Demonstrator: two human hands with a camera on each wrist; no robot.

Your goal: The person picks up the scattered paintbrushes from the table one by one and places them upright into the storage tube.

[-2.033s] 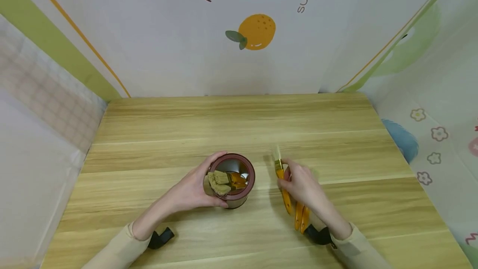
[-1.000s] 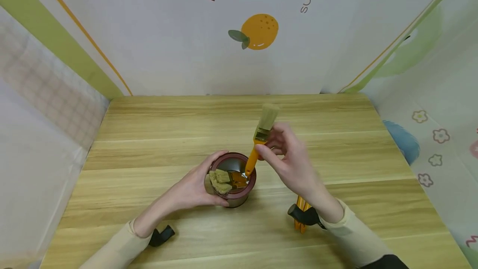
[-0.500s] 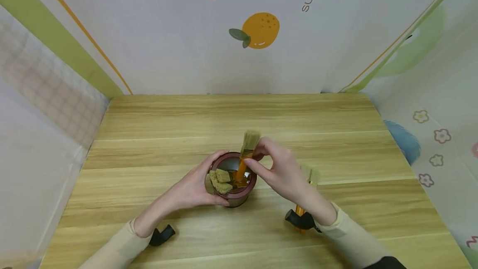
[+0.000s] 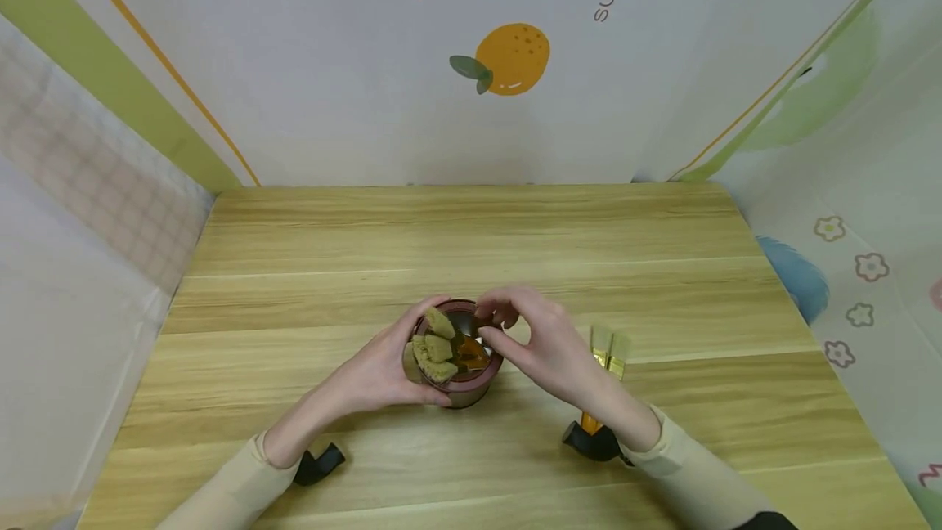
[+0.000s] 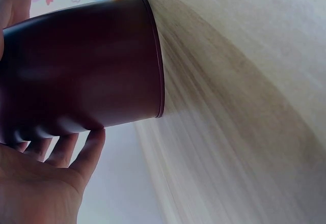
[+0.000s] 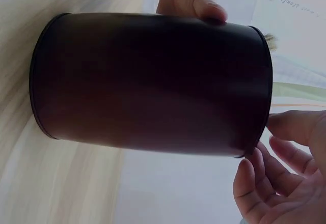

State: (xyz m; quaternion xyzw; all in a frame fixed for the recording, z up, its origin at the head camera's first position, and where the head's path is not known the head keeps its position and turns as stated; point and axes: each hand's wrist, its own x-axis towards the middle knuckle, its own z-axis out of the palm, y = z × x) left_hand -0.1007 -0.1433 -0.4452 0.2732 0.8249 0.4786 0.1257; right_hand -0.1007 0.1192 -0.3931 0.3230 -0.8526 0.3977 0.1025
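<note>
My left hand (image 4: 375, 370) grips the side of a dark red can (image 4: 468, 393), fingers along its far side and thumb along the near side. Several paintbrushes (image 4: 434, 360) stand in the can, bristles up, leaning on the left of its rim; their orange handles go down inside. At the can's right rim is my right hand (image 4: 540, 342), fingers bent loosely with no brush between them. The right wrist view shows these fingertips (image 6: 244, 175) by the rim. In the left wrist view the can's wall (image 5: 76, 66) hides the brushes.
Two more paintbrushes (image 4: 602, 343) lie side by side on the wooden table (image 4: 331, 252), right of the can and partly under my right forearm. Black wrist-camera mounts (image 4: 318, 464) show at both wrists. A white printed curtain (image 4: 353, 105) stands behind the table.
My right hand picked a paintbrush up from the table, brought it left and lowered it handle-first into the can. It has let go, and that brush now leans left. My left hand stayed put.
</note>
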